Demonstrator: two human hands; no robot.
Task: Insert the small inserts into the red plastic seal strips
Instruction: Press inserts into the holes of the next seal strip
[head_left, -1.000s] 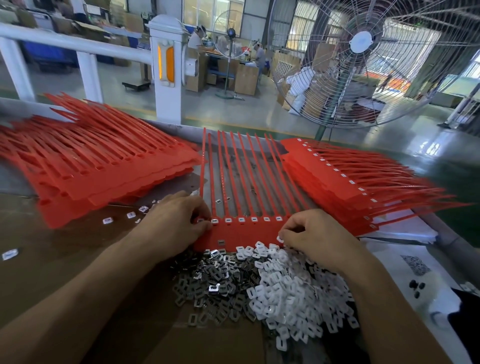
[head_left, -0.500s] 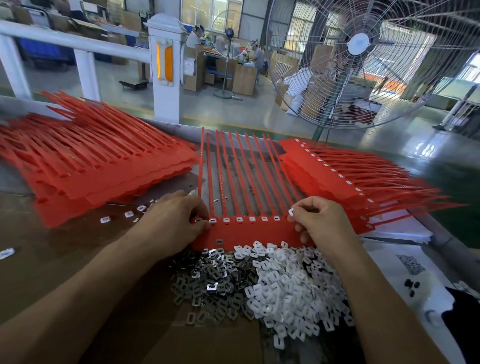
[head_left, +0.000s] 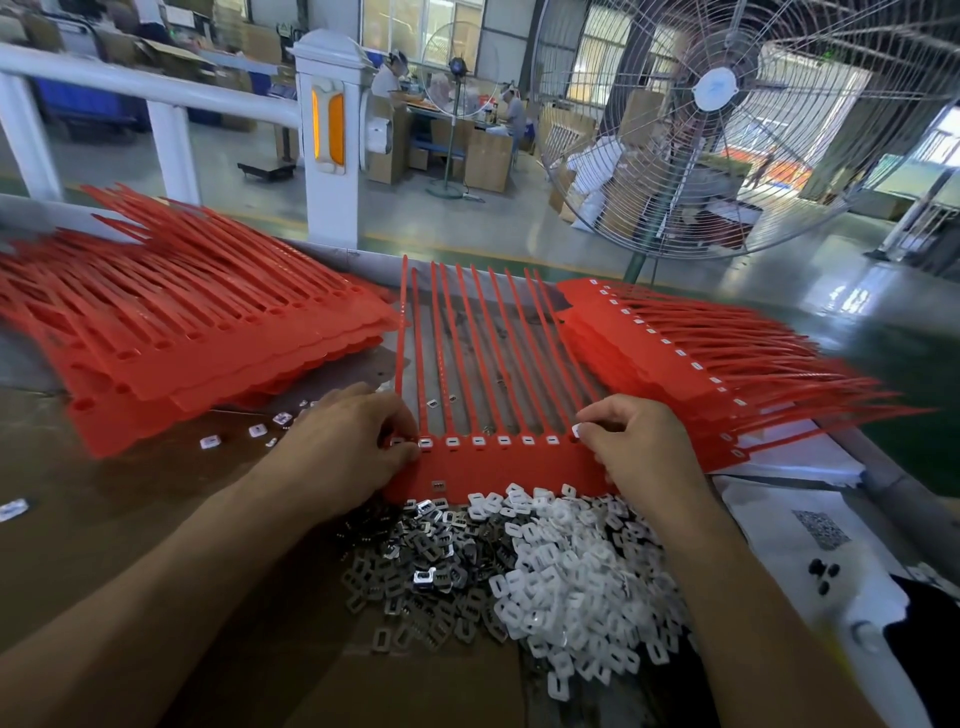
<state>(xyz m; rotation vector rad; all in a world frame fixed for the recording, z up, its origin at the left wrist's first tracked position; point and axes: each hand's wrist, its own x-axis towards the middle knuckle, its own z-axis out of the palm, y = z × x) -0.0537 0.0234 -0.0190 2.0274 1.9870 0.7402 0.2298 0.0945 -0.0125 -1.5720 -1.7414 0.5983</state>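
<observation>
Right hand (head_left: 641, 441) has moved from the insert pile (head_left: 571, 566) up to 1 o'clock, pinching a white insert (head_left: 576, 429) at the strip's (head_left: 498, 462) last slot; left hand (head_left: 348, 441) pinches the strip's left end.

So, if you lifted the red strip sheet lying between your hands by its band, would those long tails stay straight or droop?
Probably droop: the tails on the red strip sheet are long and thin, joined only at the band. The finished stack already shows tails splaying unevenly. It likely feels light, and the white insert pinched by the right hand could drop out if unseated.
</observation>
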